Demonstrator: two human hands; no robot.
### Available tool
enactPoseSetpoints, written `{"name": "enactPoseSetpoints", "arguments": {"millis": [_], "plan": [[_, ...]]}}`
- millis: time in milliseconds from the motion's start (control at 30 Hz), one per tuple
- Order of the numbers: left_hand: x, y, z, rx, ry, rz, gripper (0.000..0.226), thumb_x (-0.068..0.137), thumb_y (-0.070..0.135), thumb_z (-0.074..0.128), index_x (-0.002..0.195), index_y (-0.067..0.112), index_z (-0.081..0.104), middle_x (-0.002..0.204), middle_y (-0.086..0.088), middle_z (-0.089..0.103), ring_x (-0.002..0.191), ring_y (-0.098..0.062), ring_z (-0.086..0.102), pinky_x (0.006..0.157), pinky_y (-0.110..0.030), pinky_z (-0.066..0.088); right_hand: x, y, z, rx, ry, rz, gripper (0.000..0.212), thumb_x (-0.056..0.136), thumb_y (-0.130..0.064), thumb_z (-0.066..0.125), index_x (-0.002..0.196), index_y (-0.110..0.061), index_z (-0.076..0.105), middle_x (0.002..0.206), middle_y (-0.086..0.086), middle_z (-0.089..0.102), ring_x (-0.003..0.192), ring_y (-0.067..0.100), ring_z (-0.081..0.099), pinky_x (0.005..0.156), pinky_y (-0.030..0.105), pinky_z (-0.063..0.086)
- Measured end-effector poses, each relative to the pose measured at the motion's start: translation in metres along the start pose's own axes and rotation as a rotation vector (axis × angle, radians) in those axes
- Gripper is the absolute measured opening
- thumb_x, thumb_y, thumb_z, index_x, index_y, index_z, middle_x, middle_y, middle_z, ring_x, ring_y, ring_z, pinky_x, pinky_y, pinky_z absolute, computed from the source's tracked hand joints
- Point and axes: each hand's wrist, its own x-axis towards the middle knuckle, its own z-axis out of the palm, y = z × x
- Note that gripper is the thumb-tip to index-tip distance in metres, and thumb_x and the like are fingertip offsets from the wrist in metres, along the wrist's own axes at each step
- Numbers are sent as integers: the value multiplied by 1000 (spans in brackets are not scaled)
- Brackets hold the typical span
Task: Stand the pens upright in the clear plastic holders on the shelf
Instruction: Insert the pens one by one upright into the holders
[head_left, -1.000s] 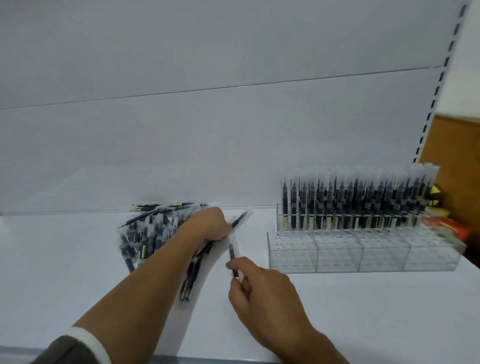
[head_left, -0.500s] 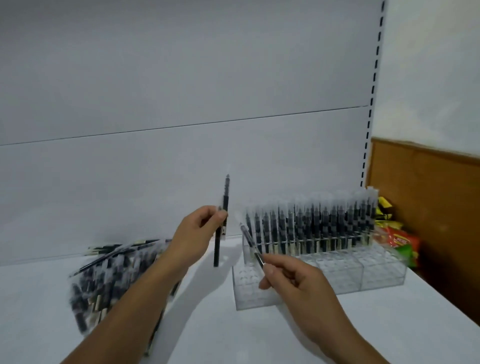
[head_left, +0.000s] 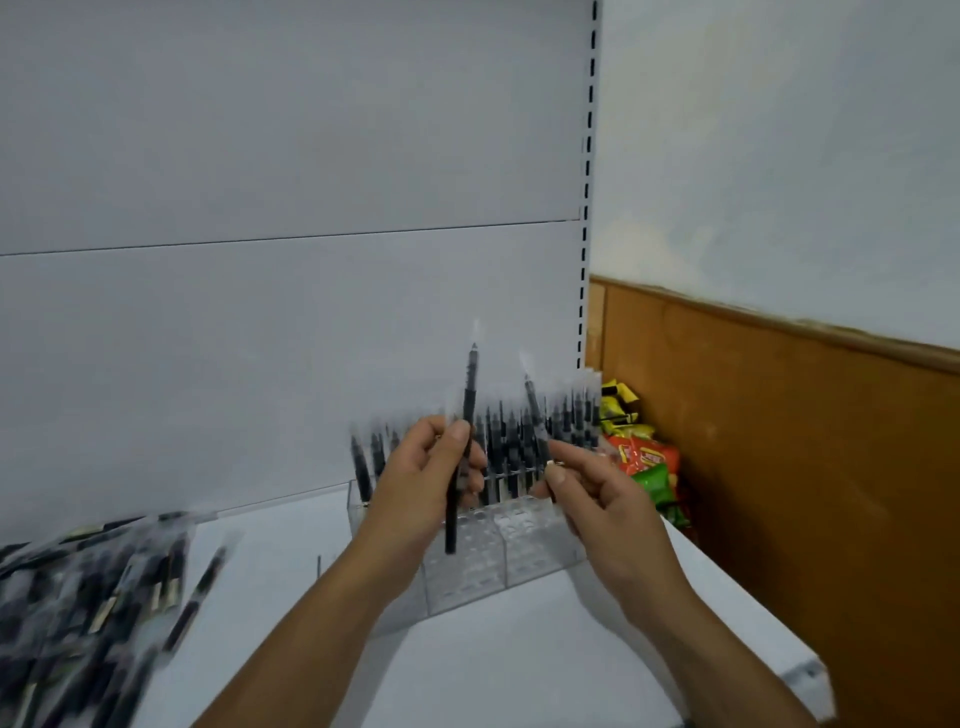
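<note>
My left hand (head_left: 422, 483) pinches a black pen (head_left: 464, 431) near its middle, holding it almost upright in front of the clear plastic holder (head_left: 498, 556). My right hand (head_left: 592, 499) pinches a second pen (head_left: 535, 415) by its lower end, its tip leaning up and left. Both hands hover just above the holder's front rows, which show open holes. The holder's back rows carry several upright black pens (head_left: 566, 415), partly hidden by my hands. A heap of loose pens (head_left: 88, 587) in clear sleeves lies on the white shelf (head_left: 519, 665) at the left, blurred.
The white back panel (head_left: 291, 260) rises right behind the holder. The shelf ends at the right near a slotted upright (head_left: 587, 208). Beyond it, colourful snack packets (head_left: 644, 457) sit against a brown wooden panel (head_left: 810, 467).
Both hands lifted a pen each from the heap and carried them right, over the holder. The view swung right, so the heap now sits at the left edge.
</note>
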Motion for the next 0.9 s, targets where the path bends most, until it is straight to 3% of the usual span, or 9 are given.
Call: {"name": "enactPoseSetpoints", "arguments": {"millis": [267,433,567,700,900], "plan": [[1,-16,2,73,-159,-112,23,99,32,50,85,17,58,68,4,62,53,-7,48,48,-17,38,45,10,-47,-258,132,-19,7,92,-17,64,98,-15,66,82,1,72,74,10,66,58,16,49],[3,-18,1,46,-183,-118,23,96,31,57,101,8,61,68,3,61,50,-7,43,47,-17,36,78,13,-57,-447,162,-41,3,93,-18,64,96,-18,64,83,5,69,83,28,68,76,48,59],[5,-20,-3,-41,-171,-130,28,94,29,59,108,6,62,70,0,63,50,-7,45,46,-16,37,95,16,-54,-670,127,-102,3,92,-23,64,95,-23,62,78,-5,67,76,20,66,68,40,57],[6,-21,-6,-102,-167,-140,36,89,34,62,108,4,61,71,-1,64,50,-7,46,45,-16,38,103,20,-49,-807,79,-130,11,94,-29,61,99,-20,65,79,-13,65,77,12,63,69,36,56],[7,-22,-6,-102,-159,-142,32,92,29,60,109,2,60,71,0,64,50,-6,46,46,-16,38,110,16,-51,-914,41,-115,16,94,-33,61,100,-20,67,81,-11,64,78,12,62,70,36,55]]}}
